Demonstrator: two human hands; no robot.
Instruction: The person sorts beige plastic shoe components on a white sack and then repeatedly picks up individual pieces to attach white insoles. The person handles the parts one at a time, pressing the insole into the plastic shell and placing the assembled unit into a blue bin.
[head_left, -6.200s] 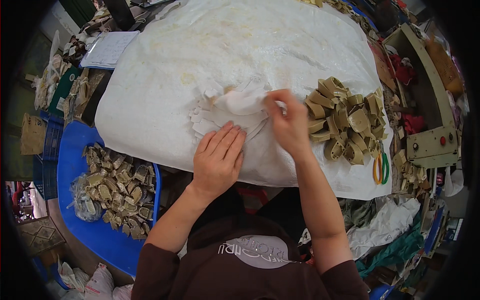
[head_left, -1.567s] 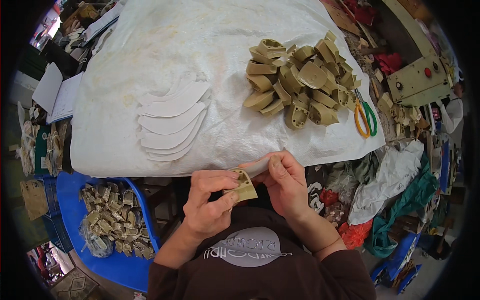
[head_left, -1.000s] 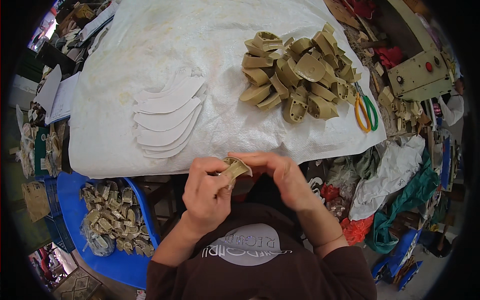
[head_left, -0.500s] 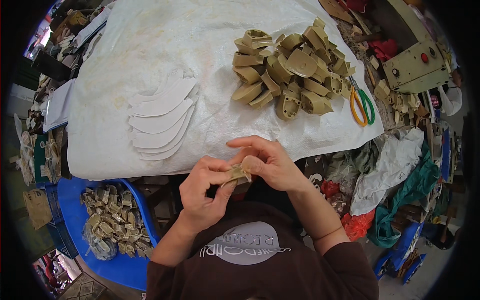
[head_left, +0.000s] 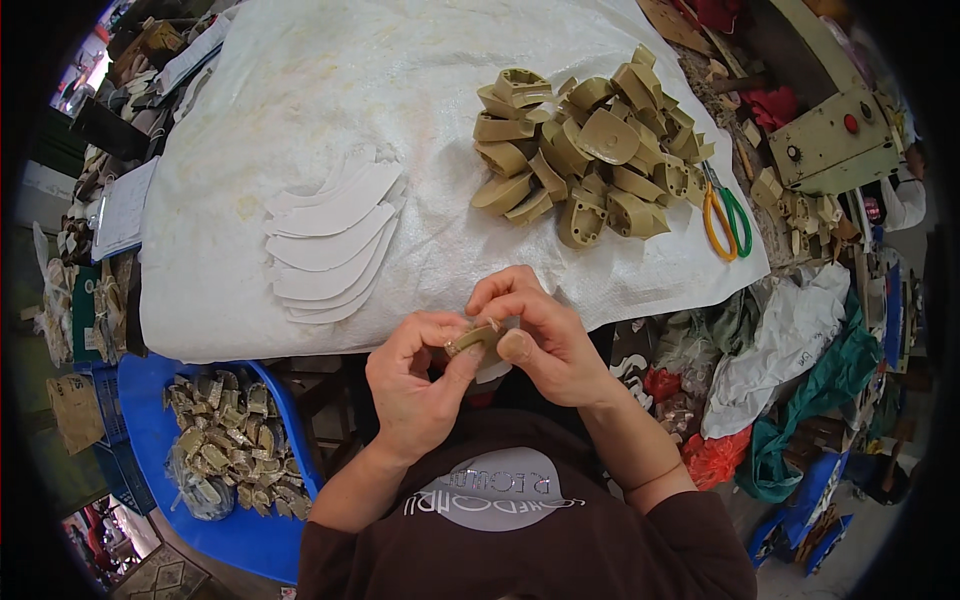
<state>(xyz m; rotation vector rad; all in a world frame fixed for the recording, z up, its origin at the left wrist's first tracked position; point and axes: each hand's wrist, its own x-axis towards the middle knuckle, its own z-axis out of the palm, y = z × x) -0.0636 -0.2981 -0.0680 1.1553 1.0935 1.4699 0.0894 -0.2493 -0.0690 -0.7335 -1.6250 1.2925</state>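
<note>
Just off the front edge of the table, my left hand point(head_left: 417, 385) grips a small khaki shoe heel point(head_left: 474, 341) between thumb and fingers. Pale covering material sticks out at its edge. Against that edge, my right hand point(head_left: 545, 342) is closed with thumb and fingertips pinching the material; the fingers partly hide it. Beyond my hands lies a fanned stack of white curved sheet pieces point(head_left: 335, 238). To its right is a heap of bare khaki shoe heels point(head_left: 610, 136). Scissors point(head_left: 722, 215) with one orange and one green handle lie beside that heap.
A white woven sheet point(head_left: 300, 110) covers the table. At the lower left, a blue tub point(head_left: 215, 535) holds many patterned heels point(head_left: 235, 440) and a clear plastic bag. Plastic bags point(head_left: 780, 350) crowd the right side. A beige machine box point(head_left: 838, 138) with a red button stands far right.
My left hand has turned the heel so its rounded face shows more. The right hand's fingers have curled in from a spread pose onto the heel's edge.
</note>
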